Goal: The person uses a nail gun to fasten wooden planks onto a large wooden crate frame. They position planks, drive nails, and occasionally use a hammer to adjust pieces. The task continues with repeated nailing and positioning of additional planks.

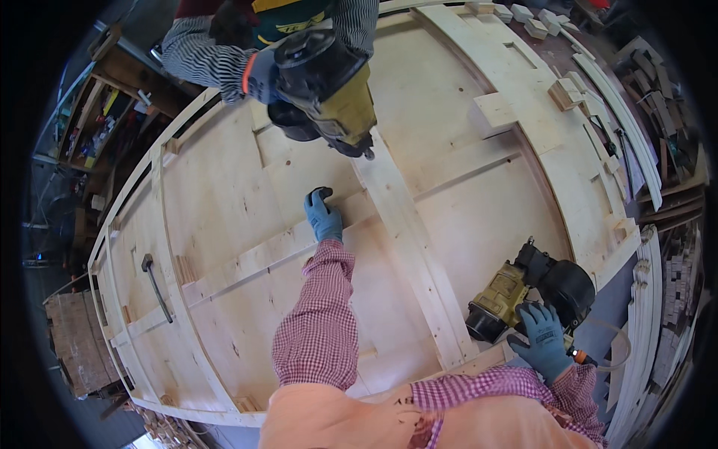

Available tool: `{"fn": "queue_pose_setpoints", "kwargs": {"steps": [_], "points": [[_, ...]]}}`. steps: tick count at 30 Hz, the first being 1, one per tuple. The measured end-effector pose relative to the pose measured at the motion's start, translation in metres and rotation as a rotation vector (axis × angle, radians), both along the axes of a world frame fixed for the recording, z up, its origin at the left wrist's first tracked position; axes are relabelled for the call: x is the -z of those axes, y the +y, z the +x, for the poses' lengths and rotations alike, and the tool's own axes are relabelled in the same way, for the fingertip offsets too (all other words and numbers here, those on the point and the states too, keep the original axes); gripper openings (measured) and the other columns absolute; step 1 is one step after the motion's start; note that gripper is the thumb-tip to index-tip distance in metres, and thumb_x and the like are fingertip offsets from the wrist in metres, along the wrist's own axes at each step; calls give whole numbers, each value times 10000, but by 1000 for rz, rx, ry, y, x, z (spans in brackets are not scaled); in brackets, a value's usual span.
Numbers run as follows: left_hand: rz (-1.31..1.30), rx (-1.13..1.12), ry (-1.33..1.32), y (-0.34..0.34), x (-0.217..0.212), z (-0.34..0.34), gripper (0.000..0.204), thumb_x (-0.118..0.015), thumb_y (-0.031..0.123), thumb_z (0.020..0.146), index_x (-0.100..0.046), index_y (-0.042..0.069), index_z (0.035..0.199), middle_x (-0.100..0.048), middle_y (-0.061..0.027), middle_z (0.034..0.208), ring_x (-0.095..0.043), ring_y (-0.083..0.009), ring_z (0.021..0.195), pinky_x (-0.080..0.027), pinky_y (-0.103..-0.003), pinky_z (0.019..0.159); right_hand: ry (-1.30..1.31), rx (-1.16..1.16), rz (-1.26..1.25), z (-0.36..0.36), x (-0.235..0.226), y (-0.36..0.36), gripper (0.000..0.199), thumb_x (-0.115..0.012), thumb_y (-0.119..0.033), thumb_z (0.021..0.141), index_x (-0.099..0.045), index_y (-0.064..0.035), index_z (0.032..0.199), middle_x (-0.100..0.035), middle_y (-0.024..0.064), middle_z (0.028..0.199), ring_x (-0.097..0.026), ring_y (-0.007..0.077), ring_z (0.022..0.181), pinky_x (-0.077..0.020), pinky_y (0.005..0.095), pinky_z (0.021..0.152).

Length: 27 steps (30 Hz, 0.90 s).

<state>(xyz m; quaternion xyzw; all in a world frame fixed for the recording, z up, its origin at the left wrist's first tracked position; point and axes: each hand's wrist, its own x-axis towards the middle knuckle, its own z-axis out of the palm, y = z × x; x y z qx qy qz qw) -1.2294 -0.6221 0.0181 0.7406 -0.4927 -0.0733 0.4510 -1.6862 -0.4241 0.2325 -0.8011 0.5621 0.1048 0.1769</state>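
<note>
Your R hand [546, 340] clamped on nail gun [497, 298], L hand [324, 221] at wood strip [273, 257], can't tell if gripping, hammer [155, 284] to its L

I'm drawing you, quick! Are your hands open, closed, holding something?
Left hand: fingers curled at a wooden slat; firm grip cannot be told.
Right hand: closed, holding a yellow-and-black coil nailer.

"What lies on our left?"

"We see a hammer [156, 287] on the wooden panel [217, 202], and a stack [78, 333] beyond the panel's edge."

"And on our right?"

"We have a nail gun [505, 292] by the near edge, a wood block [496, 114] farther back. Across from us, another nail gun [340, 101] is over the panel."
</note>
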Motion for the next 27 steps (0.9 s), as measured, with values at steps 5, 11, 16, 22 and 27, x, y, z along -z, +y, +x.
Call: {"fn": "queue_pose_setpoints", "kwargs": {"steps": [5, 11, 16, 22, 27], "points": [[0, 6, -20, 0, 0, -2, 381, -451, -143, 656, -610, 26, 958, -574, -134, 990, -562, -298, 975, -461, -351, 879, 7, 16, -11, 5, 0, -3, 680, -673, -379, 735, -450, -53, 1288, -491, 140, 1225, -444, 308, 1162, -275, 475, 1057], [-2, 23, -47, -1, 1, -2, 384, -462, -128, 647, -613, 31, 962, -586, -132, 987, -559, -294, 984, -460, -356, 889, 91, 11, -26, 2, 13, -5, 710, -691, -368, 710, -438, -60, 1298, -501, 120, 1197, -462, 289, 1127, -290, 456, 1046], [10, 12, -47, 1, -4, -3, 383, -465, -123, 646, -619, 36, 958, -592, -132, 992, -557, -299, 983, -455, -364, 893, 111, 9, -39, 4, 20, -9, 739, -711, -340, 685, -426, -71, 1312, -507, 102, 1171, -468, 275, 1106, -315, 434, 1013], [25, 31, -43, 0, -2, -1, 359, -481, -89, 665, -613, 65, 961, -579, -131, 1029, -526, -320, 1022, -432, -390, 912, 150, 35, -21, 7, 21, -10, 777, -725, -329, 664, -415, -80, 1331, -504, 93, 1173, -465, 286, 1091, -333, 426, 980], [-15, 42, -44, -1, 2, -2, 355, -475, -84, 669, -613, 58, 964, -583, -136, 1021, -531, -320, 1013, -430, -388, 916, 198, 60, -69, 10, 21, -3, 795, -727, -333, 661, -410, -106, 1354, -493, 94, 1183, -461, 284, 1093, -348, 425, 963]]}}
